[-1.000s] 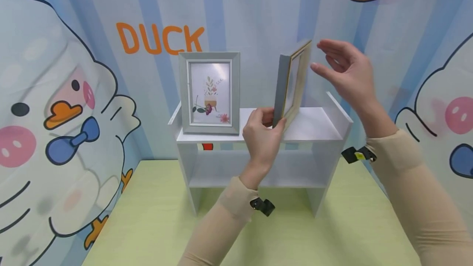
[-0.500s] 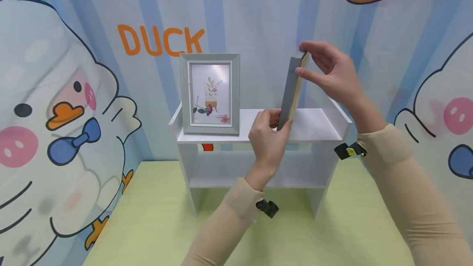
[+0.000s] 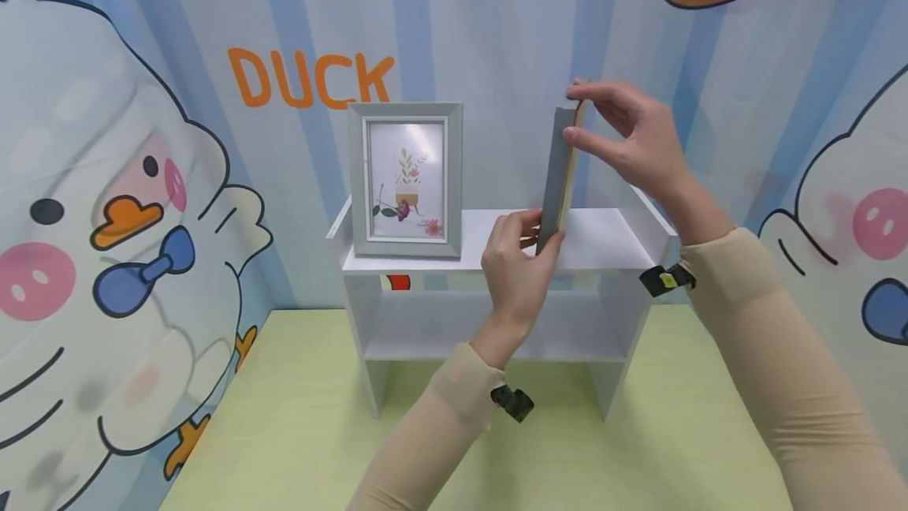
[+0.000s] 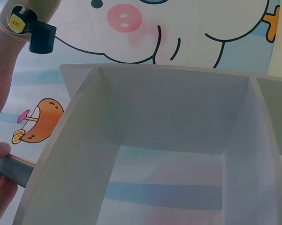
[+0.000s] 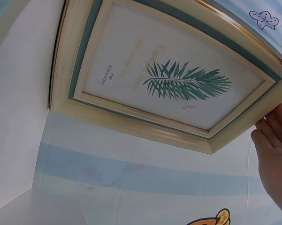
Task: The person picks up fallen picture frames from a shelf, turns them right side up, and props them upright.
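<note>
A cream-faced picture frame (image 3: pixel 556 172) with grey sides stands nearly edge-on over the right half of the shelf top. My left hand (image 3: pixel 516 270) pinches its lower end, thumb on the near side. Up at the top corner, my right hand (image 3: pixel 634 136) grips it between thumb and fingers. The right wrist view shows the cream face with a green leaf picture (image 5: pixel 185 79) behind the pane. Only the frame's dark edge (image 4: pixel 11 169) shows in the left wrist view. A grey picture frame (image 3: pixel 454 180) with a plant print stands upright at the left of the shelf top.
The white two-tier shelf (image 3: pixel 496 306) has raised side panels and stands on a pale green table (image 3: pixel 298 416). Behind it hangs a blue striped curtain (image 3: pixel 496 38) printed with cartoon ducks.
My right hand has come in from the right and taken hold of the frame's top. The frame has turned from showing its inner face to almost edge-on; my left hand moved slightly right.
</note>
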### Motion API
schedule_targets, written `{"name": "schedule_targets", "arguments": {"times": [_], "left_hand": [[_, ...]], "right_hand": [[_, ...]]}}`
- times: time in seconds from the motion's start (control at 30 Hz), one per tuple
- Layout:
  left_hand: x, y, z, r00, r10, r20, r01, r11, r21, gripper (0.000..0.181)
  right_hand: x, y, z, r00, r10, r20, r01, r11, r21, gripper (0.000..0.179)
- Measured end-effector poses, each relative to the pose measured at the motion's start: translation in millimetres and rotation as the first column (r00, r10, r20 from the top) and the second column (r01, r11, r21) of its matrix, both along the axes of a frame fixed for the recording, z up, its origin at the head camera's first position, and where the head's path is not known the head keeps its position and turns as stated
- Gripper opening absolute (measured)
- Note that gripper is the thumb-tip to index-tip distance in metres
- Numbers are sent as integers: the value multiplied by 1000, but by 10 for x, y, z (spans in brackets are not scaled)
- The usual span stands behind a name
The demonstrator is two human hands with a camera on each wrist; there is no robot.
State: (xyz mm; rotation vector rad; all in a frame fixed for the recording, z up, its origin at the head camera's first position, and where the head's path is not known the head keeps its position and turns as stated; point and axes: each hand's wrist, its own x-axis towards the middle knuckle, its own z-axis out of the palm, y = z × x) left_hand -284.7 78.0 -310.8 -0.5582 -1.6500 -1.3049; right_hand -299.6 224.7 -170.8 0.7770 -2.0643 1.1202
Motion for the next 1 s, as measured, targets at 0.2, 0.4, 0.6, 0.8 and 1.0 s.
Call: {"name": "schedule_targets", "arguments": {"times": [0.2,0.4,0.6,0.8,1.0], "left_hand": [[-17,-10,-7,996,-87,-5,87,995,42,26],[-45,-70,-25,983,-177,55,172,981,84,24],[-63,-120,-52,975,-193,107,185,980,74,23],[-67,-103,-35,976,-161,147,165,986,-15,25],[-55,-86,1,975,-103,195,121,989,-83,26]], "right_hand": [[85,-36,55,999,35,-19,-35,999,6,41],[123,-33,138,993,111,-28,-110,994,18,38],[39,24,140,982,190,-21,-190,982,0,37],[-34,49,129,980,200,5,-200,980,8,36],[-175,94,93,976,215,20,-215,977,-2,36]]}}
